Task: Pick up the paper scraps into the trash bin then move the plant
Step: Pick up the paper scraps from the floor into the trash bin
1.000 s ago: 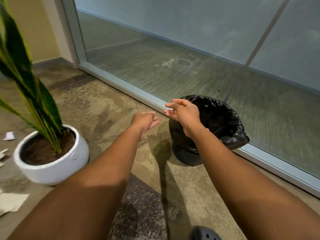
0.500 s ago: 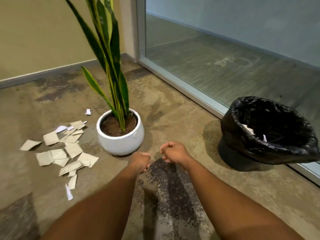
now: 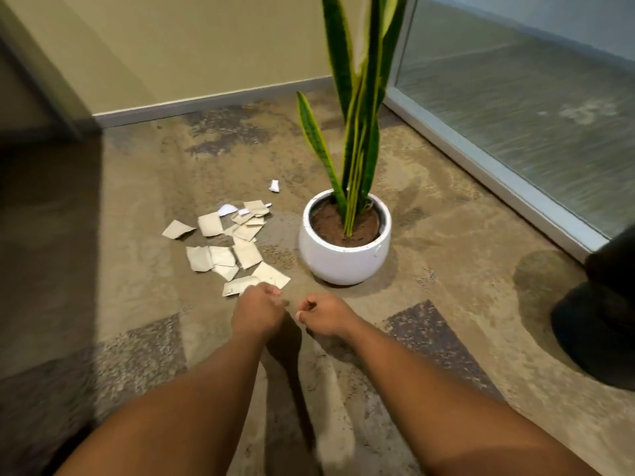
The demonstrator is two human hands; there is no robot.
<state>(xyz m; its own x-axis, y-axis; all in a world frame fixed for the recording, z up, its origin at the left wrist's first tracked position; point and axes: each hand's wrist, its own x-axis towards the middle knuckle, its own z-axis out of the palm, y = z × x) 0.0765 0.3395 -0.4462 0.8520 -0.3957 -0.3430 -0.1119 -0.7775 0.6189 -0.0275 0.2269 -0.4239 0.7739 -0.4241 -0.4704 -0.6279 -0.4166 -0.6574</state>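
Observation:
Several pale paper scraps [image 3: 233, 249] lie scattered on the carpet left of the plant. The plant [image 3: 357, 108] has tall green leaves and stands in a round white pot [image 3: 343, 259] at mid-frame. The black-lined trash bin [image 3: 601, 310] is cut off at the right edge. My left hand [image 3: 256, 312] hovers just in front of the nearest scraps with its fingers curled and nothing in it. My right hand [image 3: 324, 316] is beside it, also loosely curled and holding nothing, in front of the pot.
A glass wall with a metal bottom rail [image 3: 488, 166] runs along the right behind the plant and bin. A beige wall with a baseboard [image 3: 206, 104] closes the back. A dark panel [image 3: 44, 201] fills the left side.
My view has swung left from the bin to the scraps and plant. Both hands have moved from the bin's rim down toward the scraps, fingers curled.

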